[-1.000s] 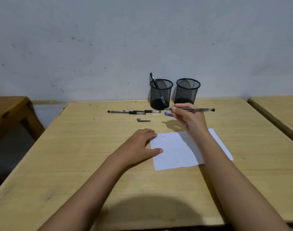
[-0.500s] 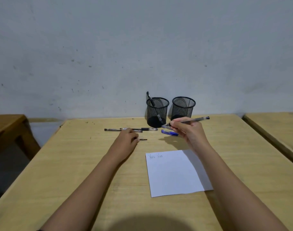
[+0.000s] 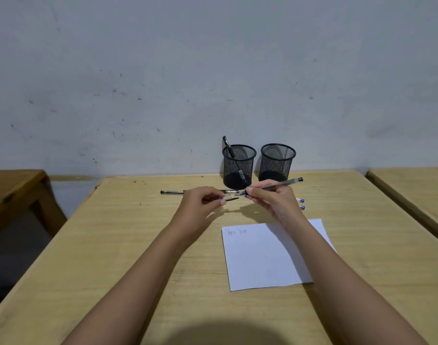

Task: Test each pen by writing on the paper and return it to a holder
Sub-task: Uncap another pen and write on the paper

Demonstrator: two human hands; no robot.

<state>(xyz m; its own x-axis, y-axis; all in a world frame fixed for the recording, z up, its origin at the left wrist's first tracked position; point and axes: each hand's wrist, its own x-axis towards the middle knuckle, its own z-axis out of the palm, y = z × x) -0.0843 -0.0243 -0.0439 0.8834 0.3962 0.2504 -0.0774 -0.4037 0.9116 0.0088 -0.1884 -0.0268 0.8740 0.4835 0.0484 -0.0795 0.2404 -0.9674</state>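
My right hand [image 3: 270, 200] grips a clear-barrelled pen [image 3: 277, 184] above the table, its tip pointing left. My left hand [image 3: 200, 201] pinches a small pen cap [image 3: 231, 199] just left of that tip; cap and tip are nearly touching. White paper [image 3: 262, 260] with two short scribbled words at its top left lies near the front right. Two black mesh holders stand at the back: the left holder [image 3: 238, 165] has one black pen [image 3: 231, 153] leaning in it, the right holder [image 3: 277, 161] looks empty.
A black pen [image 3: 172, 192] lies on the wooden table [image 3: 128, 245] behind my left hand. Two blue pen ends [image 3: 301, 204] poke out behind my right hand. Other wooden tables stand at the far left [image 3: 11, 192] and right [image 3: 412, 190]. A grey wall is behind.
My left hand left the paper, reached to the loose cap on the table and lifted it toward the pen tip. My right hand kept the pen and shifted slightly nearer the cap.
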